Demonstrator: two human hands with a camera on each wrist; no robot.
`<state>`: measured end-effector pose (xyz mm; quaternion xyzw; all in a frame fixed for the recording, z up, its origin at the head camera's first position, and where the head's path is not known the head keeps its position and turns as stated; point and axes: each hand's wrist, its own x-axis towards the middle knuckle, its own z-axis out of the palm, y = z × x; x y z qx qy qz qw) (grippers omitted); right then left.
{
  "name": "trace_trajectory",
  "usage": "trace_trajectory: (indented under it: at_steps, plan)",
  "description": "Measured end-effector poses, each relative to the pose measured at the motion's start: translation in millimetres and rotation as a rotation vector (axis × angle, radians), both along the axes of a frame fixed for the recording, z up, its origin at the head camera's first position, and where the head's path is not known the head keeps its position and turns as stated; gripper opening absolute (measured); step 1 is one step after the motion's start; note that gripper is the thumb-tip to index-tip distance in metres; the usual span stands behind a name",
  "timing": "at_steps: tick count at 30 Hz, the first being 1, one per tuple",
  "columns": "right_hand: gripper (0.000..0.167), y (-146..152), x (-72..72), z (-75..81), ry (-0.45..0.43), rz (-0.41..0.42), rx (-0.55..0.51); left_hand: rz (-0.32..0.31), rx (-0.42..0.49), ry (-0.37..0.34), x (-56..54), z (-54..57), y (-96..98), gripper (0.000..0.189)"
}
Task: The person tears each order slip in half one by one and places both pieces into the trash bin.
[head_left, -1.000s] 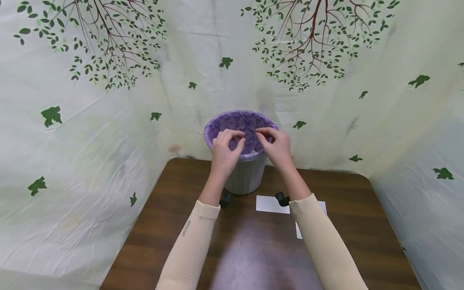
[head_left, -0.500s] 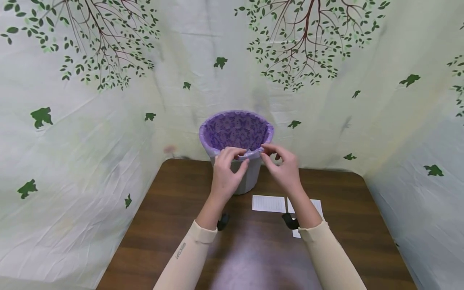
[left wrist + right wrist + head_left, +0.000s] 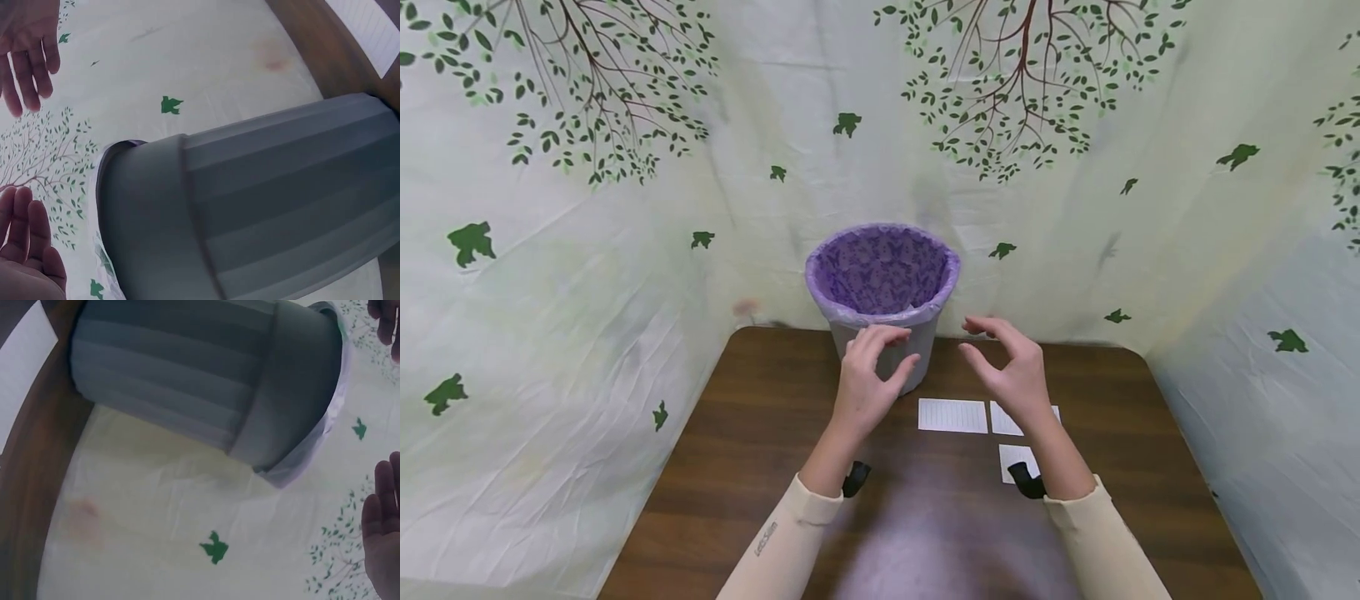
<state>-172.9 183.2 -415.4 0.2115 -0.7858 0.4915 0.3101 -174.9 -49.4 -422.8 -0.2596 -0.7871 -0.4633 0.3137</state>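
Observation:
A grey ribbed waste bin (image 3: 887, 367) stands at the back of the table, lined with a purple patterned bin bag (image 3: 880, 271) folded over its rim. In the head view my left hand (image 3: 868, 379) is in front of the bin, fingers loosely curved and thumb apart, holding nothing. My right hand (image 3: 1011, 371), also bare of any object, hovers to the right of the bin with fingers and thumb spread. Both wrist views show the bin's side, tipped by the camera angle. The liner's edge (image 3: 319, 447) hangs past the rim in the right wrist view.
Several lined white paper cards lie on the brown wooden table (image 3: 760, 442): one card (image 3: 952, 416) right of the bin, another card (image 3: 1006, 419) partly behind the right hand, and a lower card (image 3: 1015, 458). A cloth backdrop (image 3: 760, 275) with printed leaves hangs behind and beside the table.
Both hands have drawn back from over the bin and its front rim toward the person. The right hand has moved away to the right, and its pinched fingers have spread. The bin rim is uncovered.

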Motion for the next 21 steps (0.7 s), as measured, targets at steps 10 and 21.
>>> trace_trajectory:
  at_steps: [10,21]
  plan:
    - [0.043,27,15.8,-18.2,0.002,-0.029,0.041,-0.024,-0.020,0.014,7.9,-17.5,-3.3,0.037]
    - [0.053,59,36.8,-39.1,-0.055,-0.073,0.121,-0.043,-0.046,-0.036,18.5,-42.6,6.2,0.045]
